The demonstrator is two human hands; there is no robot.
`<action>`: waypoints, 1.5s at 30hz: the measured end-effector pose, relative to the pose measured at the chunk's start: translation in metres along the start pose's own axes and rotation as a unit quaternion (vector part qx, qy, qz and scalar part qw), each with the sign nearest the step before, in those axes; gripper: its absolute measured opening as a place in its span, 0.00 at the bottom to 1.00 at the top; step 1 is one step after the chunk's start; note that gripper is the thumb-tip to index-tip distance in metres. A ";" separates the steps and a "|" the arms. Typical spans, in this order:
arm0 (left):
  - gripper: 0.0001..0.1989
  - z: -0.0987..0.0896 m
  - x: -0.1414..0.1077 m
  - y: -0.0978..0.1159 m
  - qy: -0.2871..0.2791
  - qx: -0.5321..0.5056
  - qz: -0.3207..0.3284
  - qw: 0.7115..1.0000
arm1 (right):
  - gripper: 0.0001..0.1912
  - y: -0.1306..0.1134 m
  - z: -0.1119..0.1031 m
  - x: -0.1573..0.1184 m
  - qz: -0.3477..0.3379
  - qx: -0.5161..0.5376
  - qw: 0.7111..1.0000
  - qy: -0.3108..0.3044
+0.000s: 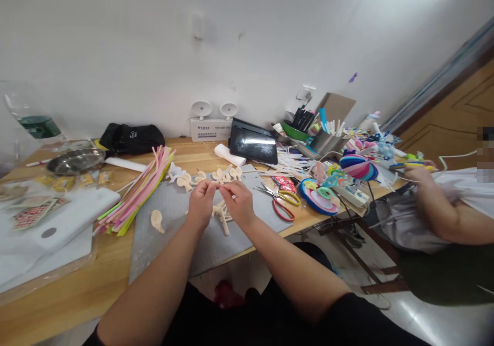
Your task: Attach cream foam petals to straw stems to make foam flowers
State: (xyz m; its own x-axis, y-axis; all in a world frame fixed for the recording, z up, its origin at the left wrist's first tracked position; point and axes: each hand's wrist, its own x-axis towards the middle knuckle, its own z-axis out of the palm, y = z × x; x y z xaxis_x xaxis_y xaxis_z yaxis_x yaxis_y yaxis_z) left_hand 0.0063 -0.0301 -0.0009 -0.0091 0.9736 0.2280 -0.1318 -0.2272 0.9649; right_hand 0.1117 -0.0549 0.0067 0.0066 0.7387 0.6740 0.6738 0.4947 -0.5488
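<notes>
Over the grey mat, my left hand and my right hand meet at the fingertips. Both are closed in a pinch on something small and pale, mostly hidden by the fingers. Cream-coloured strips lie on the mat beneath and between my hands. A cream leaf-like piece rests alone to the left of my left hand. Several similar cream pieces are spread behind my hands. Scissors with a yellow and a red handle lie to the right of my right hand.
Pink and yellow-green strips lie left of the mat. Behind it stand a dark tablet-like panel and a white emergency light. A metal dish is at the left. Colourful craft pieces crowd the right, where another person's arm is visible.
</notes>
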 end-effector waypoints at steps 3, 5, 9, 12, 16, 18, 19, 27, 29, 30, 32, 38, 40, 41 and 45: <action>0.10 -0.002 0.000 -0.001 -0.046 0.067 0.036 0.996 | 0.08 0.004 -0.011 0.009 0.030 0.025 0.999 -0.026; 0.12 -0.002 -0.001 0.000 -0.075 0.089 0.026 0.993 | 0.07 0.006 -0.017 0.018 0.028 0.007 0.997 -0.067; 0.13 -0.002 -0.001 0.001 -0.145 0.150 0.017 0.978 | 0.07 0.009 -0.033 0.039 -0.002 -0.065 0.979 -0.195; 0.12 -0.003 0.000 0.001 -0.213 0.177 0.002 0.961 | 0.07 0.010 -0.047 0.057 -0.031 -0.101 0.949 -0.297; 0.15 -0.004 0.000 -0.002 -0.245 0.161 -0.040 0.955 | 0.07 0.008 -0.058 0.075 -0.068 -0.128 0.904 -0.402; 0.16 -0.004 0.000 -0.004 -0.246 0.157 -0.048 0.955 | 0.08 0.007 -0.059 0.078 -0.094 -0.148 0.885 -0.431; 0.16 -0.004 0.000 -0.005 -0.247 0.156 -0.049 0.955 | 0.09 0.006 -0.059 0.079 -0.106 -0.163 0.877 -0.438; 0.13 -0.002 0.002 -0.007 -0.281 0.215 -0.085 0.932 | 0.14 -0.001 -0.049 0.070 -0.134 -0.297 0.779 -0.536; 0.13 -0.004 0.003 -0.005 -0.298 0.225 -0.078 0.925 | 0.14 -0.001 -0.048 0.066 -0.136 -0.314 0.765 -0.546; 0.13 -0.005 0.003 -0.004 -0.303 0.233 -0.068 0.921 | 0.13 0.001 -0.047 0.064 -0.139 -0.314 0.764 -0.546; 0.14 -0.009 0.005 -0.002 -0.293 0.246 -0.049 0.923 | 0.13 0.005 -0.046 0.059 -0.142 -0.293 0.783 -0.529; 0.12 -0.014 0.014 0.003 -0.076 0.037 -0.075 0.994 | 0.11 0.021 -0.032 0.044 0.048 -0.084 0.939 -0.331; 0.14 -0.011 0.016 0.002 -0.018 -0.078 -0.069 0.994 | 0.11 0.023 -0.018 0.039 0.123 0.006 0.958 -0.261; 0.14 -0.010 0.016 0.000 -0.001 -0.122 -0.067 0.990 | 0.11 0.024 -0.011 0.037 0.150 0.049 0.960 -0.230; 0.10 -0.008 0.020 -0.011 0.034 -0.169 -0.062 0.983 | 0.10 0.025 0.016 0.036 0.191 0.181 0.948 -0.179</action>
State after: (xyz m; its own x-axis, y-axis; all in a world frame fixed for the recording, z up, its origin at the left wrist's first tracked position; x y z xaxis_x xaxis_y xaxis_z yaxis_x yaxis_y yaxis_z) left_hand -0.0008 -0.0078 -0.0076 -0.0370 0.9952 0.0901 -0.4570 -0.0971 0.8842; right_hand 0.1173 -0.0088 0.0090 -0.0956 0.9715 0.2168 0.3750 0.2369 -0.8962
